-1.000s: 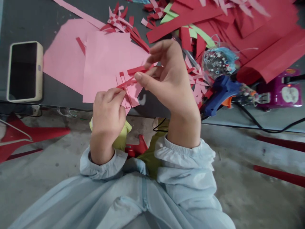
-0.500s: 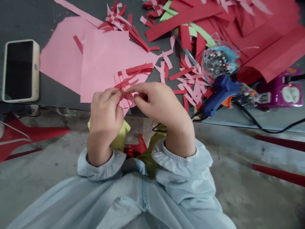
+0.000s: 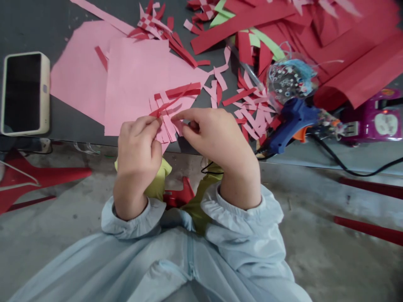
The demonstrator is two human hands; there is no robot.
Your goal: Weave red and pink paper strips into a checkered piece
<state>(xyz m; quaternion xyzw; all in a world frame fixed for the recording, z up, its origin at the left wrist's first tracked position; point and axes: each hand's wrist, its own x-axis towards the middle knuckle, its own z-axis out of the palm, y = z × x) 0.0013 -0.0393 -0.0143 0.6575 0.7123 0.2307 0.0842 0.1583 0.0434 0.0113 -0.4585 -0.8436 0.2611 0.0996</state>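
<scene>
At the table's front edge my left hand (image 3: 138,142) pinches a small weave of pink and red paper strips (image 3: 168,113). My right hand (image 3: 214,136) is closed too, its thumb and forefinger pinching a pink strip end of the same weave. Both hands meet just below a large pink paper sheet (image 3: 138,79) on the dark table (image 3: 37,25). Loose red strips stick out of the weave toward the upper right.
A phone (image 3: 23,92) lies at the left of the table. A blue glue gun (image 3: 289,123), a clear bag of googly eyes (image 3: 289,79) and a purple device (image 3: 374,121) sit at the right. Red paper sheets (image 3: 346,50) and scrap strips cover the back.
My right hand came down from above the weave to its right edge and now pinches a strip beside my left hand. The left hand stayed on the weave.
</scene>
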